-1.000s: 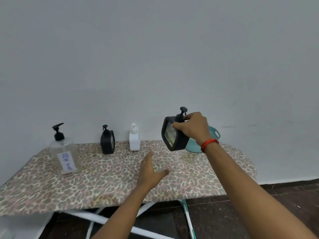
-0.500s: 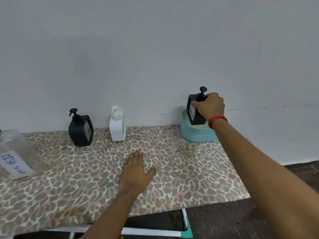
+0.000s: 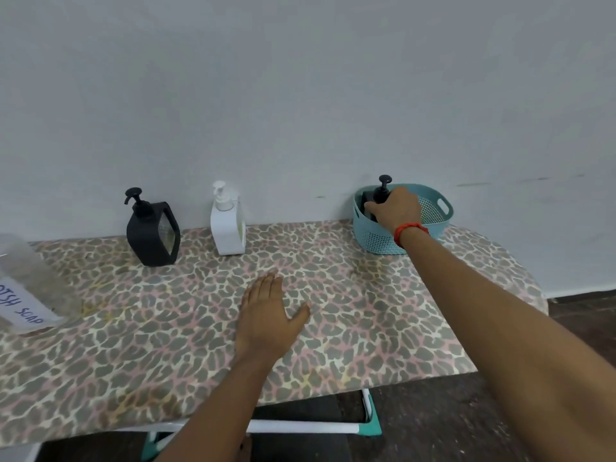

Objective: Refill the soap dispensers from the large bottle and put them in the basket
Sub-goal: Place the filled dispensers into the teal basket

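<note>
My right hand (image 3: 395,210) grips the top of a black pump dispenser (image 3: 383,186), which stands inside the teal basket (image 3: 376,238) at the back right; most of its body is hidden by the basket wall and my hand. A second black dispenser (image 3: 151,233) and a white dispenser (image 3: 226,225) stand upright by the wall. The large clear bottle labelled "dish soap" (image 3: 25,295) is cut off at the left edge. My left hand (image 3: 266,315) rests flat on the leopard-print board (image 3: 383,321), fingers straight.
The board is an ironing board with white and teal legs (image 3: 366,425) below its front edge. A plain wall runs right behind the objects. Dark floor (image 3: 583,315) lies to the right, past the board's rounded end.
My right hand carried the black dispenser to the right and lowered it into the teal basket. My left hand settled flat on the board. The view shifted right.
</note>
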Demonstrator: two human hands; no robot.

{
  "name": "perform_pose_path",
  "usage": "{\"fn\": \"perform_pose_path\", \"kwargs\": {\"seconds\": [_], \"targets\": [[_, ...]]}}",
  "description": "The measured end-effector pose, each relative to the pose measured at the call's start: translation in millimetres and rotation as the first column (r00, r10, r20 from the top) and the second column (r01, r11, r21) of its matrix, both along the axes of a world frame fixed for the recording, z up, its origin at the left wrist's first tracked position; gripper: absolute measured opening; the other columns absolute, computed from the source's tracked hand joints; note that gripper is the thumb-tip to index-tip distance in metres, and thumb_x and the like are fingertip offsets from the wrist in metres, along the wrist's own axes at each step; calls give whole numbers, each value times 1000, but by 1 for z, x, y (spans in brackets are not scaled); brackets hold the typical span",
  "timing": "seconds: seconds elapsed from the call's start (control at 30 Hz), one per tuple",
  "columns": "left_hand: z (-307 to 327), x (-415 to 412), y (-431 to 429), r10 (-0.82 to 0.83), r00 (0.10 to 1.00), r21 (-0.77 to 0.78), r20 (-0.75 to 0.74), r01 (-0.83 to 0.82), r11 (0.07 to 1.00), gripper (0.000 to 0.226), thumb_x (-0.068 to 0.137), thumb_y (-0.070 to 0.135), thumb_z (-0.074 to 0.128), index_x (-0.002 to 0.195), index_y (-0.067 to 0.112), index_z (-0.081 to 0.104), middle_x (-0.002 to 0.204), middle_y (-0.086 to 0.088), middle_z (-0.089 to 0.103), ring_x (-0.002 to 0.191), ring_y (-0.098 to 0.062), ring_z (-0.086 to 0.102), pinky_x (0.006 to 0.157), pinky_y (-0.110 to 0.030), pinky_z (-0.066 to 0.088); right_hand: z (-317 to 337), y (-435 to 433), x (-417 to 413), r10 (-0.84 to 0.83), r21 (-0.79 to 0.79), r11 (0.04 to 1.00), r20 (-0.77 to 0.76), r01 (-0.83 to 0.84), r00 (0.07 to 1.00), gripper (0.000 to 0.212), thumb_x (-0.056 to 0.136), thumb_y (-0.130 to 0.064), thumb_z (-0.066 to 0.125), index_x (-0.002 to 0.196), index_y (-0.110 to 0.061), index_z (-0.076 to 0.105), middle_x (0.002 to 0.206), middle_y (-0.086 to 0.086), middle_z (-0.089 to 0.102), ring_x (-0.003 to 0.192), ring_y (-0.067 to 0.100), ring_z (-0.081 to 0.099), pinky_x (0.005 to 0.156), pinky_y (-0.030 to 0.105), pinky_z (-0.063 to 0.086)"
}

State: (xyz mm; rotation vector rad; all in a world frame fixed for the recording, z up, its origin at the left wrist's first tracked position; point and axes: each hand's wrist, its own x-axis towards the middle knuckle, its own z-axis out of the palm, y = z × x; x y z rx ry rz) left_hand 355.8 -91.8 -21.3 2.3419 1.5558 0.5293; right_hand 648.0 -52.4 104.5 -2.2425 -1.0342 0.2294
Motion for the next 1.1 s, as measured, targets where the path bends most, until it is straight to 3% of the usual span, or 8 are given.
{"fn": "perform_pose_path", "kwargs": {"seconds": [0.1, 0.2, 0.37, 0.53, 0.67, 0.73, 0.83, 1.1], "targets": [[2, 0, -1, 1, 1000, 1, -10, -1, 1000, 89, 94, 71, 43, 161, 15, 28, 169, -2, 24, 156, -19, 18, 128, -37, 7, 0, -4, 4, 25, 1, 1000, -62, -25, 998, 55, 84, -48, 79, 105, 1, 64, 89, 13, 65, 87, 32, 63, 63, 34, 46], [4, -1, -2, -4, 1000, -10, -11, 4, 1000, 89, 94, 71, 42, 161, 15, 26, 169, -2, 22, 157, -19, 17, 128, -36, 6, 1, -20, -9, -46, 205, 976, -117, 69, 992, 68, 84, -53, 77, 124, -2, 59, 108, 13, 66, 103, 31, 61, 79, 32, 46], [5, -1, -3, -9, 1000, -22, 3, 9, 1000, 88, 95, 70, 42, 161, 14, 25, 170, -2, 21, 157, -19, 15, 129, -37, 5, 18, -42, -68, -66, 665, 745, 12, 41, 998, 24, 93, -35, 67, 105, -14, 66, 88, -7, 66, 83, 13, 64, 75, 26, 50], [6, -4, 1, -32, 999, -57, 44, 35, 998, 89, 92, 69, 49, 160, 16, 30, 169, 0, 23, 156, -18, 19, 128, -35, 8, 52, 5, -126, 478, 210, 872, -163, -443, 863, 42, 90, -38, 76, 119, -9, 67, 94, 7, 76, 75, 13, 72, 73, 27, 61], [11, -41, 17, -168, 986, -58, 15, 169, 984, 83, 91, 67, 55, 159, 22, 35, 167, 4, 30, 153, -12, 26, 126, -30, 16, 49, 47, -171, 530, -52, 829, -245, -557, 812, 73, 88, -44, 77, 135, 8, 55, 114, 27, 72, 80, 27, 77, 79, 39, 64], [12, -76, 28, -147, 989, -44, -25, 146, 988, 82, 91, 67, 54, 158, 24, 34, 167, 5, 30, 153, -13, 26, 127, -34, 18, 38, 62, -186, 537, -92, 819, -223, -566, 814, 59, 87, -48, 76, 111, 4, 66, 97, 23, 73, 75, 31, 74, 74, 39, 64], [13, -123, 42, -37, 996, -34, -80, 35, 999, 86, 94, 69, 48, 161, 21, 27, 169, 2, 23, 156, -15, 19, 128, -37, 14, 20, 79, -204, 502, -82, 848, -191, -523, 843, 55, 84, -55, 75, 66, -14, 44, 63, 2, 52, 56, 19, 55, 52, 27, 44], [11, -136, 43, 0, 997, -38, -83, -4, 999, 93, 95, 74, 36, 164, 16, 14, 172, 0, 11, 158, -14, 8, 130, -37, 7, -8, 104, -258, 438, 8, 896, -180, -444, 881, 47, 81, -44, 80, 70, -19, 42, 70, -2, 50, 65, 17, 54, 47, 25, 34]]}}
